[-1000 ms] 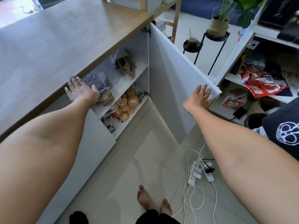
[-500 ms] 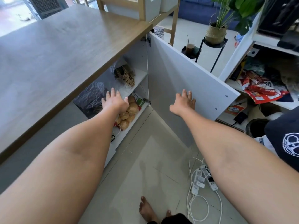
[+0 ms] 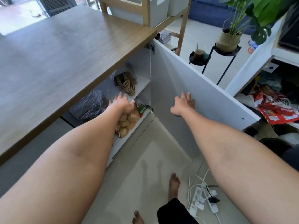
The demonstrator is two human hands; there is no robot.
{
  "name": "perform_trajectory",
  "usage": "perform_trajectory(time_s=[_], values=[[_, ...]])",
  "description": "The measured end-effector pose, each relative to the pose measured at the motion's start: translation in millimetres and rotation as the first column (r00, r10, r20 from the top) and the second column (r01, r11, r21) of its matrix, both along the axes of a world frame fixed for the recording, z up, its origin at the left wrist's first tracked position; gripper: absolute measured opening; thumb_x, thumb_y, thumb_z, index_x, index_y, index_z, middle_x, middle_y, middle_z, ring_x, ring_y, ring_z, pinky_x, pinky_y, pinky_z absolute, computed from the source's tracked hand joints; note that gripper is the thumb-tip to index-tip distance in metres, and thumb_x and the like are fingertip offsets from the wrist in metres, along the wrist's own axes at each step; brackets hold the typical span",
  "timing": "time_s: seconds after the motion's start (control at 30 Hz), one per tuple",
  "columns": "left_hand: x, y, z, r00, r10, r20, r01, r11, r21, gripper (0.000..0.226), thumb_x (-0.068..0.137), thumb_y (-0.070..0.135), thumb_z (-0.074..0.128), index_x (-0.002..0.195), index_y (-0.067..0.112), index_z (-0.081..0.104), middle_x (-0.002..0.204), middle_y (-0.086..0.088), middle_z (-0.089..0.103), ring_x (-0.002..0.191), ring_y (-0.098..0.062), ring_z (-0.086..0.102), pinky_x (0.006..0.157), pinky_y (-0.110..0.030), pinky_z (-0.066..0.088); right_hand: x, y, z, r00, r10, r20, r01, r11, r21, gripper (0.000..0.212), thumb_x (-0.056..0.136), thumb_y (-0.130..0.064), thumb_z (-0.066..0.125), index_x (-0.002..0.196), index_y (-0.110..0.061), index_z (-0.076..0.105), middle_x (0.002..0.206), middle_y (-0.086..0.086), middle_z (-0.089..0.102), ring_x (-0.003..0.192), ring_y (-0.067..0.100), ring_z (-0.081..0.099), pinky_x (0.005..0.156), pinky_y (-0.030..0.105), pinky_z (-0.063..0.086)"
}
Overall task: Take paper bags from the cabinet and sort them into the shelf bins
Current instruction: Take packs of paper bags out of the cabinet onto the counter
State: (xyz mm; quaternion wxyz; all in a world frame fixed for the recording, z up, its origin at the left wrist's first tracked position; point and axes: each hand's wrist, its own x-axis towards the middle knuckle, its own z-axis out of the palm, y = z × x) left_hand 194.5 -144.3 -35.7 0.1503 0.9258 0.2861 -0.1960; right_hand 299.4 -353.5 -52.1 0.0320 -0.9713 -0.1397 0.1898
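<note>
The white cabinet under the wooden counter [image 3: 68,50] stands with its door [image 3: 186,88] swung wide. On its upper shelf [image 3: 142,83] lie paper bags with twine handles [image 3: 125,82] and a dark wrapped bundle [image 3: 88,102]. The lower shelf holds brown paper bags [image 3: 129,120]. My left hand [image 3: 123,103] reaches into the cabinet at the upper shelf's edge, fingers apart, holding nothing. My right hand [image 3: 182,103] rests flat against the inner face of the door, fingers spread. White bins [image 3: 155,12] sit in a wooden shelf frame behind the counter.
A power strip with white cables [image 3: 203,199] lies on the tiled floor by my bare feet [image 3: 174,185]. Plant stands [image 3: 226,46] with a drink cup [image 3: 198,53] stand beyond the door. An open white shelf unit at right holds red snack packets [image 3: 275,110].
My left hand moved right from the closed left door to the open shelf. My right hand slid from the door's outer edge inward along its face. The door opened wider.
</note>
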Motion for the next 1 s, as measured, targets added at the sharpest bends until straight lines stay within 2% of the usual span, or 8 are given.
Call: perform_trajectory(time_s=[0.23,0.37,0.47,0.63,0.73,0.83,0.93,1.0], values=[[49,14,-19,0.971,0.24,0.001,-0.238,0.964,-0.122,0.067,0.099,0.047,0.022,0.153,0.01,0.005,0.161,-0.012,0.0,0.149,-0.03,0.002,0.12,-0.048,0.006,83,34,-6,0.98,0.2,-0.008,-0.2,0.979,-0.038,0.056,0.091,-0.03,0.048,0.143,-0.013,0.036,0.159,0.013,0.012,0.148,0.034,-0.001,0.119,0.047,0.013],[67,19,-28,0.901,0.433,-0.004,-0.417,0.865,-0.278,0.067,0.101,0.048,0.016,0.151,0.004,0.012,0.16,-0.016,0.009,0.148,-0.03,0.008,0.119,-0.04,0.006,109,65,-15,0.961,0.275,-0.036,-0.276,0.961,-0.028,0.057,0.09,-0.035,0.05,0.142,-0.012,0.038,0.155,0.015,0.022,0.146,0.034,0.009,0.117,0.046,0.02],[83,38,-35,0.844,0.536,-0.003,-0.509,0.8,-0.319,0.066,0.101,0.047,0.017,0.151,0.004,0.014,0.16,-0.015,0.012,0.148,-0.029,0.012,0.119,-0.038,0.009,120,92,-22,0.948,0.302,-0.101,-0.302,0.953,0.015,0.061,0.09,-0.036,0.05,0.144,-0.012,0.037,0.152,0.016,0.026,0.143,0.035,0.017,0.116,0.045,0.024],[106,68,-60,0.788,0.616,0.01,-0.567,0.731,-0.379,0.063,0.102,0.044,0.02,0.148,0.001,0.023,0.156,-0.019,0.022,0.144,-0.032,0.022,0.116,-0.04,0.017,146,127,-49,0.957,0.225,-0.185,-0.205,0.971,0.124,0.06,0.092,-0.04,0.048,0.144,-0.011,0.039,0.15,0.017,0.031,0.139,0.036,0.027,0.112,0.042,0.03],[122,91,-91,0.74,0.672,0.032,-0.598,0.679,-0.426,0.059,0.102,0.039,0.021,0.142,-0.002,0.035,0.149,-0.022,0.034,0.137,-0.033,0.034,0.11,-0.036,0.027,161,157,-81,0.944,0.15,-0.294,-0.042,0.938,0.345,0.057,0.093,-0.042,0.05,0.14,-0.01,0.045,0.144,0.014,0.044,0.131,0.032,0.043,0.108,0.034,0.036],[139,108,-118,0.611,0.78,0.133,-0.651,0.591,-0.475,0.068,0.1,0.049,0.02,0.144,-0.001,0.034,0.149,-0.02,0.036,0.136,-0.032,0.036,0.108,-0.036,0.027,172,181,-106,0.911,0.11,-0.397,0.103,0.872,0.479,0.059,0.093,-0.043,0.051,0.141,-0.01,0.044,0.145,0.011,0.045,0.132,0.028,0.044,0.111,0.034,0.036],[153,123,-140,0.399,0.859,0.32,-0.705,0.511,-0.492,0.075,0.098,0.056,0.025,0.148,0.001,0.025,0.151,-0.019,0.033,0.134,-0.036,0.038,0.106,-0.039,0.028,191,205,-136,0.882,0.148,-0.448,0.12,0.848,0.516,0.062,0.095,-0.044,0.046,0.144,-0.007,0.037,0.15,0.011,0.039,0.136,0.028,0.038,0.111,0.035,0.032],[165,139,-149,0.29,0.889,0.354,-0.72,0.446,-0.531,0.079,0.096,0.06,0.025,0.149,0.001,0.021,0.154,-0.017,0.03,0.137,-0.034,0.035,0.11,-0.038,0.024,203,220,-148,0.883,0.13,-0.452,0.157,0.823,0.546,0.065,0.096,-0.048,0.042,0.145,-0.006,0.035,0.151,0.011,0.038,0.137,0.028,0.038,0.108,0.033,0.032]])
